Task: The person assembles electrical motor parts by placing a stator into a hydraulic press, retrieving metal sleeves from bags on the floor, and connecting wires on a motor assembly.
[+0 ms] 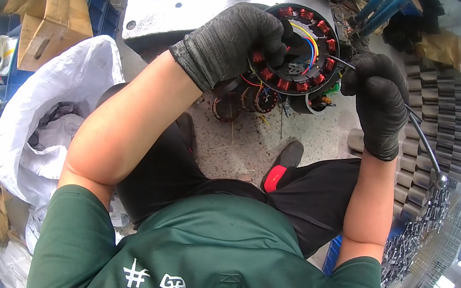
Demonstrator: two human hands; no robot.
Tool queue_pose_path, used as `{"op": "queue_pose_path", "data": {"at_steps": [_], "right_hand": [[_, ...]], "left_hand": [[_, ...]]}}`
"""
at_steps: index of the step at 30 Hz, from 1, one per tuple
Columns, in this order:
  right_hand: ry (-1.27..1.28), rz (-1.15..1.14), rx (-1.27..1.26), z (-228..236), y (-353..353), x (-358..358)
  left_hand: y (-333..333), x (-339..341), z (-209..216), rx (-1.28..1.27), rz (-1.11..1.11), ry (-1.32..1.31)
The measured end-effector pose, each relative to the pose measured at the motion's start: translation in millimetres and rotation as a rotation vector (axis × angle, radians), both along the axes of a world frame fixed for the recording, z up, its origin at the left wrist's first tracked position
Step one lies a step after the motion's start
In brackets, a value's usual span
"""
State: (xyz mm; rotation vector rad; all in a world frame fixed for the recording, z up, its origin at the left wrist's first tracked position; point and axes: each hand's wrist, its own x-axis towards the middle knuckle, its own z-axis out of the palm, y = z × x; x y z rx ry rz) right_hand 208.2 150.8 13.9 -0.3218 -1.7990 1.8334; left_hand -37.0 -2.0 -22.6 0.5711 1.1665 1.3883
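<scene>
My left hand [242, 39], in a dark grey knit glove, grips the left side of a round motor stator [301, 86]. The stator is a black ring with red copper coils around it; yellow, blue and red wires curve through its middle. The fingertips of that hand curl over the ring's inner edge. On the right, my gloved right hand [379, 102] is closed around a thin metal rod [427, 146] with a ball-shaped end. The rod's thin tip reaches the stator's right rim; whether it touches a coil I cannot tell.
Several more wound stators [227, 108] lie below the held one. Beyond stands a grey metal plate [155, 12]. A white sack [16, 151] and a cardboard box [58, 26] are at left. Stacked metal cylinders [437, 127] and loose bolts [404, 252] fill the right.
</scene>
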Motion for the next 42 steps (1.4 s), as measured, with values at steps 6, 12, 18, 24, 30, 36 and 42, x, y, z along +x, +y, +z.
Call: {"op": "queue_pose_path", "data": {"at_steps": [6, 12, 18, 24, 30, 36, 42], "right_hand": [[-0.024, -0.025, 0.087, 4.8, -9.6, -2.1], [-0.011, -0.018, -0.112, 3.3, -7.5, -5.3], [-0.050, -0.023, -0.084, -8.3, -13.1, -7.8], [-0.176, -0.162, 0.345, -25.1, -32.6, -20.8], [-0.243, -0.202, 0.470, -22.1, -36.3, -23.6], [-0.145, -0.125, 0.116, -13.4, -26.0, -18.4], [-0.084, -0.124, 0.089, 0.8, -23.9, -3.0]], "left_hand": [[-0.3, 6.7, 7.6, 0.088, 0.073, 0.090], [-2.7, 8.8, 10.7, 0.117, 0.073, -0.079], [-4.4, 10.5, 18.4, 0.001, 0.070, 0.216], [8.1, 13.0, -2.2, -0.028, 0.143, 0.250], [9.2, 16.2, 6.2, -0.044, 0.151, 0.174], [4.4, 17.0, 8.7, 0.017, 0.160, 0.046], [5.7, 11.1, 4.1, 0.025, 0.099, 0.121]]}}
